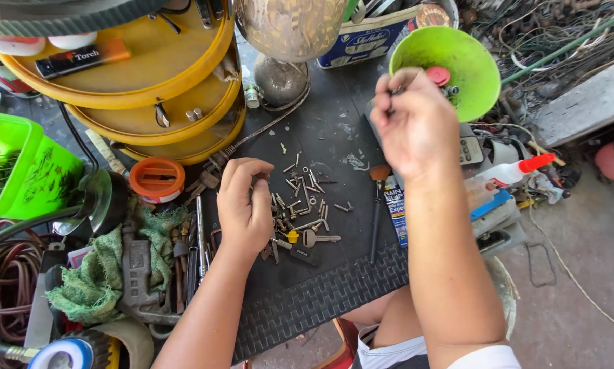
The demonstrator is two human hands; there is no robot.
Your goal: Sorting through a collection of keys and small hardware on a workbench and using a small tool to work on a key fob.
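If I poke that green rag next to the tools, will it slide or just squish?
The green rag would probably bunch up rather than slide: it lies crumpled, draped over a metal tool. It looks soft and floppy, likely light. Lifted, it would probably hang limp and might snag, since its weave looks loose.

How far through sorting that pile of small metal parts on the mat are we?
Early to midway, at a guess. Done: a red cap and a few small pieces lie in the green bowl. In hand: the right hand pinches something small by the bowl's rim; the left hand rests on the pile's edge. Left: many screws and a key remain spread on the black mat.
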